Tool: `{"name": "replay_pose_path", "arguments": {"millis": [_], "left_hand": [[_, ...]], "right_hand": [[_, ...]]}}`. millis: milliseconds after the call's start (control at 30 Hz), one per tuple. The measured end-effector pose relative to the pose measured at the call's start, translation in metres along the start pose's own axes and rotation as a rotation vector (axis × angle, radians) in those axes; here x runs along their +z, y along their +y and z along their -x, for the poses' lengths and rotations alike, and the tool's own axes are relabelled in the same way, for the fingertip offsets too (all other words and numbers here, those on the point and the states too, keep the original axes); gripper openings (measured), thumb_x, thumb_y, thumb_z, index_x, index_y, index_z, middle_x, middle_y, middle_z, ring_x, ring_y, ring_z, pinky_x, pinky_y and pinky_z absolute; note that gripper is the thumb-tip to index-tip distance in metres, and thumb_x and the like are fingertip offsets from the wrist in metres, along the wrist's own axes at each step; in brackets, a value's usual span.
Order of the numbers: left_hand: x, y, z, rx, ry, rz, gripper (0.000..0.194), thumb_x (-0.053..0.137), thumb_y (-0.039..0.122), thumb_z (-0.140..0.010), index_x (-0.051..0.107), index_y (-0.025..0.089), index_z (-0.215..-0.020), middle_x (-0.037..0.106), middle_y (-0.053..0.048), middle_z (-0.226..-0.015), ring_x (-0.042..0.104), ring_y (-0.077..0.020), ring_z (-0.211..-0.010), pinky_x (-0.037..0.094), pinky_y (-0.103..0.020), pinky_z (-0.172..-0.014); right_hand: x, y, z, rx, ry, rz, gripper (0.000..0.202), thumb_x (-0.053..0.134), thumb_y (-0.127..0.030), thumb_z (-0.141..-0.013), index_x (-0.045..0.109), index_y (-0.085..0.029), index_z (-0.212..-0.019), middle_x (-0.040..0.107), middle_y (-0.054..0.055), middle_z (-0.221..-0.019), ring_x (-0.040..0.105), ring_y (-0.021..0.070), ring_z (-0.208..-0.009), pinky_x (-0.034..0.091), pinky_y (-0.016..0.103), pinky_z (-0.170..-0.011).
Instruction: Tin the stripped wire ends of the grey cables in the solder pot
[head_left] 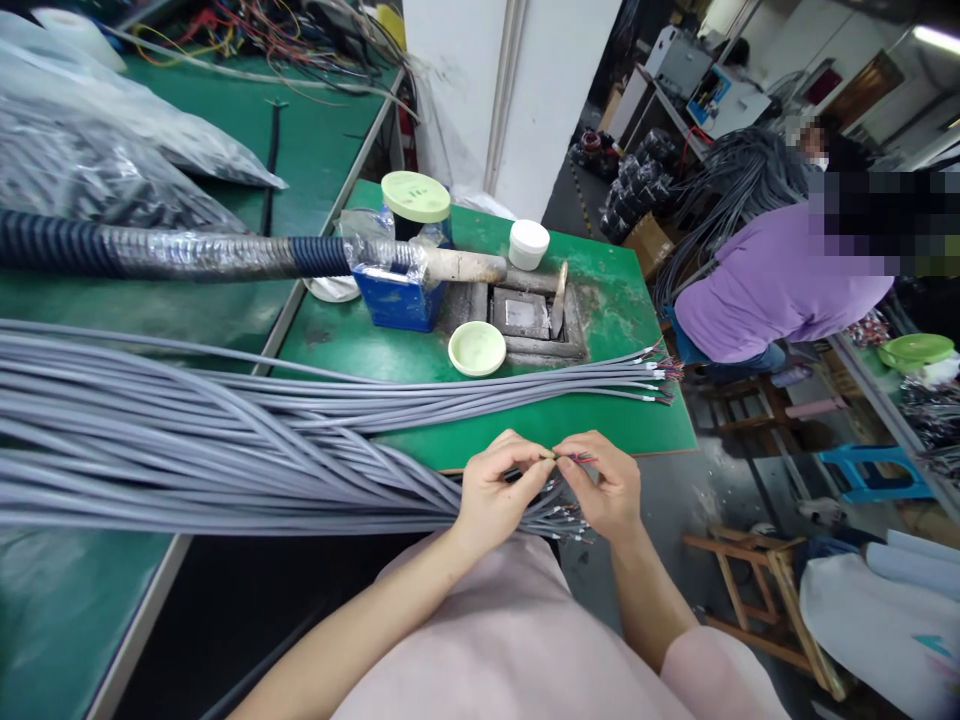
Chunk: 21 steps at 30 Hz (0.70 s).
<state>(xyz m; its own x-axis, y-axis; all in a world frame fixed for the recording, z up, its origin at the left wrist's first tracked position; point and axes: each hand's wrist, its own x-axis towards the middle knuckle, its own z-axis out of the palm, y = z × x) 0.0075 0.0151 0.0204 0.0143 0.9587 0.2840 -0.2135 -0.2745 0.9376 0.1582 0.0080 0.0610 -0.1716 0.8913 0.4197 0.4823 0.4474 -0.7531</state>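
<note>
My left hand (504,482) and my right hand (600,480) meet fingertip to fingertip just past the table's front edge. Both pinch the thin coloured wires (581,459) at the stripped end of a cable; the reddish wire tips stick out by my right fingers. Most of that cable is hidden behind my left hand. Under my hands hang several more stripped cable ends (566,522). They belong to a thick bundle of grey cables (225,450) coming from the left. A second group of cable ends (660,372) lies on the green table to the right, with white bands and fanned wires.
Beyond the cables, a square metal pot (525,315) is set in the green table (600,420), with a flat scraper (559,300) in it. A pale green dish (477,349), white jar (529,245), blue box (397,295) and ribbed hose (247,255) stand around it. A person in purple (780,280) sits at right.
</note>
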Motion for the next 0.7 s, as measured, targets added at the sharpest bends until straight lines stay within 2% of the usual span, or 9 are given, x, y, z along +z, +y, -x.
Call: {"name": "replay_pose_path", "arguments": {"millis": [67,133,233,433,567,700], "left_hand": [[0.000,0.000,0.001,0.019,-0.001,-0.025,0.006,0.067,0.016,-0.079,0.071,0.020,-0.079,0.064,-0.001,-0.067,0.053,-0.0128,-0.065,0.042,-0.026,-0.063],[0.000,0.000,0.002,-0.023,0.012,-0.011,0.005,0.067,0.017,-0.080,0.071,0.020,-0.080,0.064,-0.002,-0.069,0.054,-0.0126,-0.065,0.043,-0.025,-0.063],[0.002,0.001,0.003,-0.150,0.043,0.067,0.004,0.067,0.022,-0.081,0.070,0.019,-0.080,0.064,-0.001,-0.072,0.055,-0.0120,-0.066,0.044,-0.024,-0.063],[0.005,0.000,0.003,-0.377,0.055,0.342,0.015,0.071,0.030,-0.077,0.066,0.016,-0.078,0.064,0.000,-0.067,0.056,-0.0103,-0.061,0.045,-0.022,-0.060],[0.007,-0.004,0.004,-0.417,0.050,0.449,0.016,0.071,0.031,-0.077,0.063,0.016,-0.076,0.064,0.001,-0.066,0.056,-0.0097,-0.060,0.045,-0.021,-0.058],[0.000,0.002,0.002,-0.407,0.034,0.370,0.016,0.069,0.031,-0.079,0.062,0.016,-0.078,0.062,0.001,-0.066,0.056,-0.0103,-0.060,0.046,-0.022,-0.059]], "right_hand": [[0.000,-0.003,-0.001,0.046,-0.031,-0.001,0.015,0.060,-0.009,-0.083,0.068,-0.022,-0.089,0.068,0.003,-0.082,0.063,0.0160,-0.078,0.050,0.031,-0.072],[0.001,-0.004,-0.001,0.063,-0.018,-0.016,0.013,0.059,-0.011,-0.084,0.067,-0.021,-0.086,0.066,0.002,-0.081,0.062,0.0154,-0.077,0.049,0.030,-0.070],[0.005,-0.004,-0.001,0.064,0.032,-0.036,0.013,0.059,-0.011,-0.084,0.066,-0.021,-0.086,0.064,0.002,-0.081,0.061,0.0147,-0.076,0.048,0.029,-0.069],[0.011,-0.004,-0.002,0.050,0.102,-0.067,0.012,0.059,-0.012,-0.084,0.067,-0.021,-0.086,0.064,0.002,-0.079,0.060,0.0147,-0.075,0.048,0.028,-0.067],[0.013,-0.005,-0.005,0.040,0.087,-0.067,0.011,0.059,-0.013,-0.084,0.067,-0.021,-0.086,0.064,0.002,-0.079,0.060,0.0149,-0.074,0.048,0.028,-0.067],[0.013,-0.007,-0.013,0.036,0.041,-0.038,0.008,0.059,-0.017,-0.085,0.064,-0.020,-0.080,0.063,0.002,-0.075,0.059,0.0146,-0.070,0.048,0.028,-0.065]]}}
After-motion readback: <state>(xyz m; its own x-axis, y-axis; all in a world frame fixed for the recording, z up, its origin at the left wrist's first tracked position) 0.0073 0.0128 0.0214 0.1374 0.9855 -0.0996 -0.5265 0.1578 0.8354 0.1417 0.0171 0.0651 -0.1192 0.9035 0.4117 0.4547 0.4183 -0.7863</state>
